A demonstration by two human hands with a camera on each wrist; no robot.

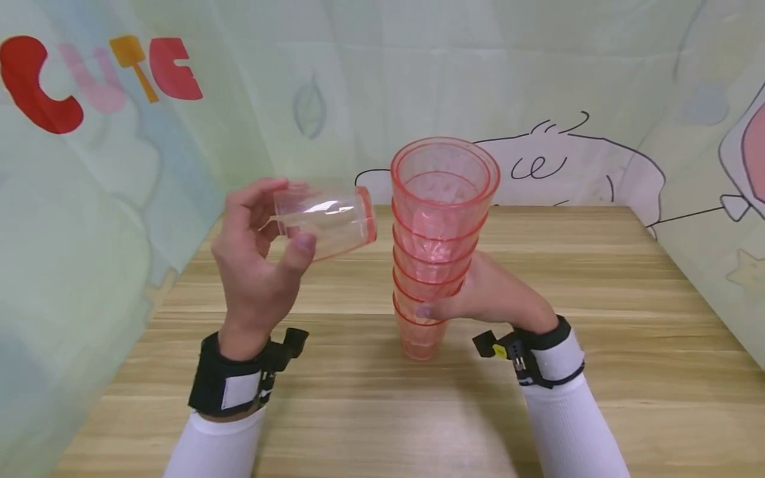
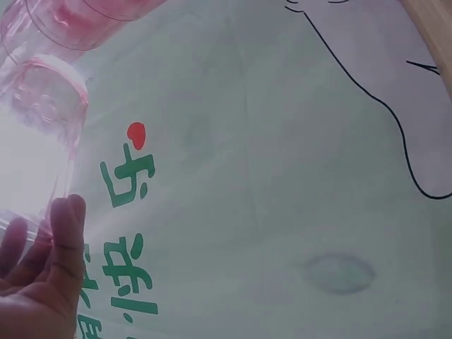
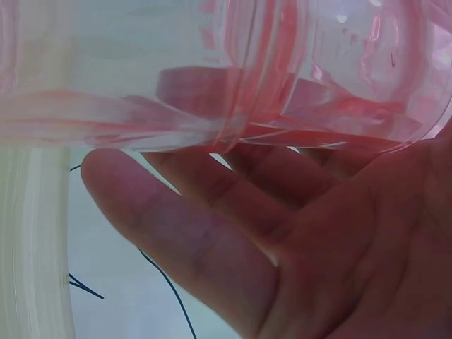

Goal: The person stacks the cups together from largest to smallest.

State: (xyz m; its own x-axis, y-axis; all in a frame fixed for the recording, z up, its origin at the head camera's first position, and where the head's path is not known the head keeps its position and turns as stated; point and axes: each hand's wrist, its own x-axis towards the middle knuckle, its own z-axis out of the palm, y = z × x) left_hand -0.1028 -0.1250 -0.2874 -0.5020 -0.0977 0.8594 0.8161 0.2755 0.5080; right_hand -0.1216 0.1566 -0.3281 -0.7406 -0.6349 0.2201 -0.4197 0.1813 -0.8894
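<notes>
My left hand (image 1: 257,259) holds a clear, pink-tinted plastic cup (image 1: 329,222) on its side, thumb at the front and fingers behind. The cup's red-edged end points right, towards a tall stack of nested pink cups (image 1: 439,255). The stack stands upright with its mouth up, and my right hand (image 1: 496,292) grips its lower part from the right. In the left wrist view the single cup (image 2: 39,134) is in the fingers, just below the stack (image 2: 92,18). The right wrist view shows the stack (image 3: 191,106) along the right palm and fingers (image 3: 183,226).
A wooden tabletop (image 1: 335,398) lies below both hands. Printed cloth walls (image 1: 340,86) close off the back and both sides. Black wrist straps with small cameras (image 1: 552,355) are worn on both forearms over white sleeves.
</notes>
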